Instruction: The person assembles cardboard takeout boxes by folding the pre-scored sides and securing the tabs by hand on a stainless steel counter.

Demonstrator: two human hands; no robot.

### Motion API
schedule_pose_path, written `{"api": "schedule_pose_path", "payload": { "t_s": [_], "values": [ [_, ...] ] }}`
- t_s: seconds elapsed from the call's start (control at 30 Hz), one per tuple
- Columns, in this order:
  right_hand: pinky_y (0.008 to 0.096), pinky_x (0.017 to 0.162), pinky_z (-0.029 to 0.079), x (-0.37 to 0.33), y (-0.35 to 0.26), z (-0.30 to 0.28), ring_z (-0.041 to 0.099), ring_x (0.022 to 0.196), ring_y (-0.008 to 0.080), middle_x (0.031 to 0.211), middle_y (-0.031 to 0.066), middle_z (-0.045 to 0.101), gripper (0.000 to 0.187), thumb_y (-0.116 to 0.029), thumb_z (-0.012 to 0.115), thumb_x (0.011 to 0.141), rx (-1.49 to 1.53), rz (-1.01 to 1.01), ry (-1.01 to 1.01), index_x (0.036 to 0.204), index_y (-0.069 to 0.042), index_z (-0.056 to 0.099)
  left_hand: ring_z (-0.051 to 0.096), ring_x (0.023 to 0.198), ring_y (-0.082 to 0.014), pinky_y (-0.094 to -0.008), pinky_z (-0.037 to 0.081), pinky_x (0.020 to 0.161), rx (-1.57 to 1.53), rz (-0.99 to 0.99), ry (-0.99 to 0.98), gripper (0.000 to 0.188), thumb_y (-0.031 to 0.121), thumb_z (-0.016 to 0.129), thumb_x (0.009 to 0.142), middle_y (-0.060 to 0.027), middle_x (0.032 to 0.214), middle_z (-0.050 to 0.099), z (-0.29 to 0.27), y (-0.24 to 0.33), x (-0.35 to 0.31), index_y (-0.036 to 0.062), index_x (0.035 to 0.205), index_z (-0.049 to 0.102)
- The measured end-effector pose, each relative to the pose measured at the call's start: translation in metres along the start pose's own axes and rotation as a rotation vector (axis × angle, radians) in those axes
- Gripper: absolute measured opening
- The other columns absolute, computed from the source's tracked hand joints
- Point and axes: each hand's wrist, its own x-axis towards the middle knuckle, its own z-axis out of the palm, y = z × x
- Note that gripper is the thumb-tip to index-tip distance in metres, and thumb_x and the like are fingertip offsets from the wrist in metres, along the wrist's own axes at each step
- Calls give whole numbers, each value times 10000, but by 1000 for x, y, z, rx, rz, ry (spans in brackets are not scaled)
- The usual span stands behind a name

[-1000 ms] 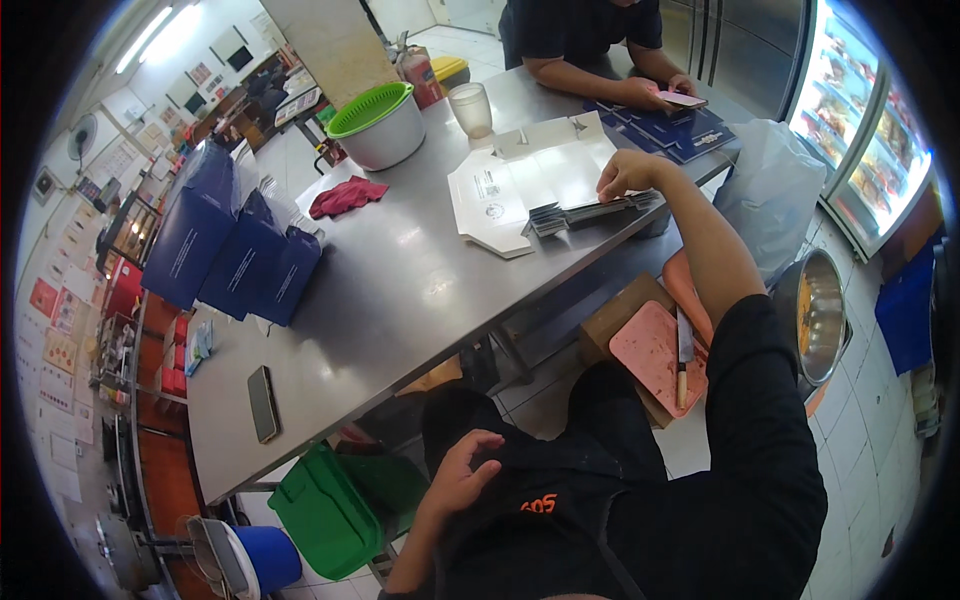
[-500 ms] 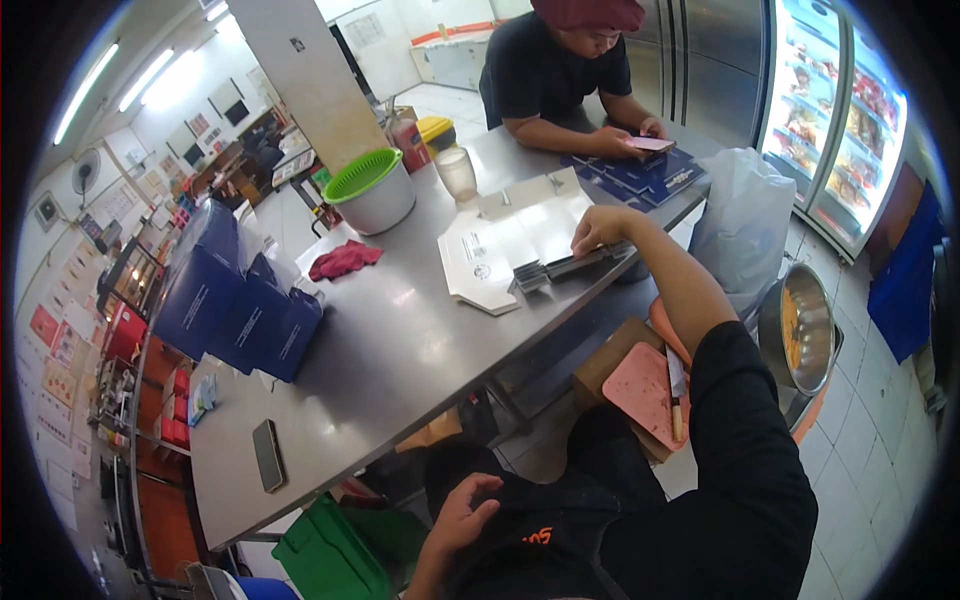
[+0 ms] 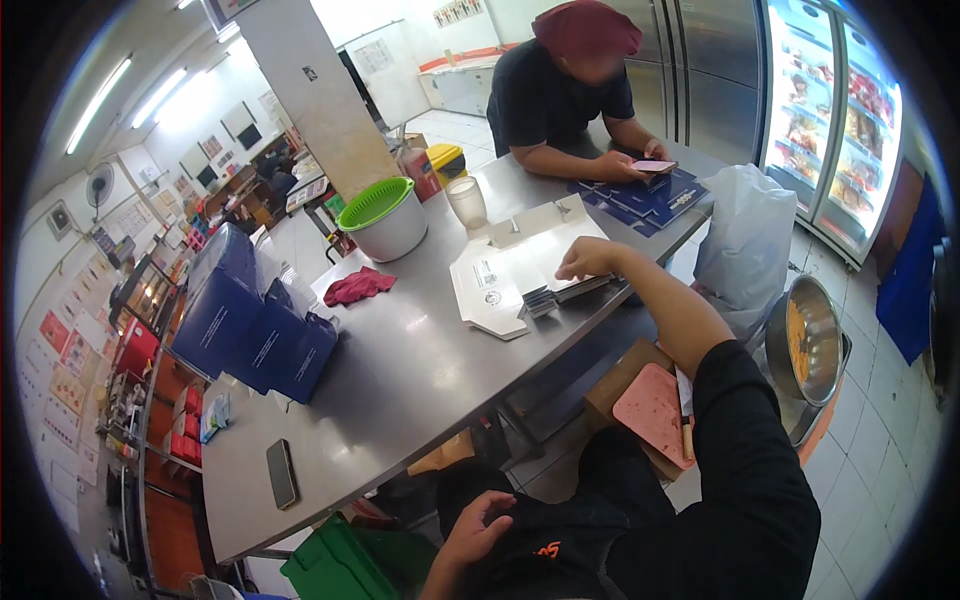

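A stack of flat white cardboard box blanks (image 3: 497, 272) lies on the steel table, its layered edges facing me. Over the stack's right part, my right hand (image 3: 588, 258) has its fingers bent and drawn together against the top blank. Whether a cardboard edge is between the fingertips is hidden. Down by my lap, my left hand (image 3: 480, 528) holds nothing, its fingers loosely curved and the thumb apart. Dark blue flat cardboard (image 3: 640, 212) lies beyond the stack, in front of a person (image 3: 560, 100) who leans on the table with a phone (image 3: 655, 166).
On the steel table (image 3: 400, 400) are folded blue boxes (image 3: 255, 330), a red cloth (image 3: 358, 287), a green colander in a white bowl (image 3: 385, 225), a cup (image 3: 466, 202) and a phone (image 3: 283, 473). At right are a plastic bag (image 3: 745, 235), a pink tray with a knife (image 3: 650, 410) and a metal bowl (image 3: 822, 345).
My right hand has shifted from the near edge of the stack to over its top. The near edges of the blanks look lower and flatter. My left hand stays by my lap.
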Motion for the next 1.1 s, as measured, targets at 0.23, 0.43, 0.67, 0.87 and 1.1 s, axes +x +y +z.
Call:
{"api": "schedule_pose_path", "payload": {
  "t_s": [0.23, 0.43, 0.67, 0.87, 1.1],
  "values": [
    [335, 759, 545, 30, -36, 27, 692, 804, 194, 906, 93, 764, 431, -425, 779, 843, -63, -11, -86, 1021, -32, 794, 611, 1185, -243, -376, 464, 1036, 25, 30, -26, 428, 223, 693, 931, -141, 1237, 650, 8, 0, 4, 9, 1284, 579],
    [337, 759, 526, 29, -41, 23, 682, 790, 190, 881, 95, 761, 447, -458, 799, 810, -110, -1, -128, 1002, -54, 803, 588, 1204, -212, -365, 444, 1057, -1, -38, -51, 533, 400, 687, 947, -105, 1251, 631, 11, -3, -2, 18, 1296, 564],
    [399, 876, 534, 35, -23, 22, 720, 946, 242, 998, 132, 771, 427, -434, 681, 918, -16, -8, -110, 1007, -30, 789, 585, 1218, -224, -367, 438, 1062, 16, -12, -59, 551, 426, 694, 939, -112, 1249, 634, 13, -2, 4, 14, 1284, 573],
    [361, 711, 546, 27, -28, 42, 708, 743, 210, 812, 136, 749, 242, -215, 691, 898, -212, -222, 136, 955, 10, 757, 593, 1200, -231, -369, 446, 1049, 43, 25, -60, 501, 354, 692, 935, -122, 1235, 641, 12, -4, 3, 7, 1277, 579],
    [421, 735, 523, 14, -31, 46, 687, 811, 342, 857, 173, 724, 176, -167, 691, 882, -73, -242, 497, 939, -4, 726, 619, 1154, -250, -370, 461, 1025, 29, 39, -21, 435, 242, 707, 918, -141, 1211, 653, 15, 7, 5, -6, 1257, 594]
  ]
}}
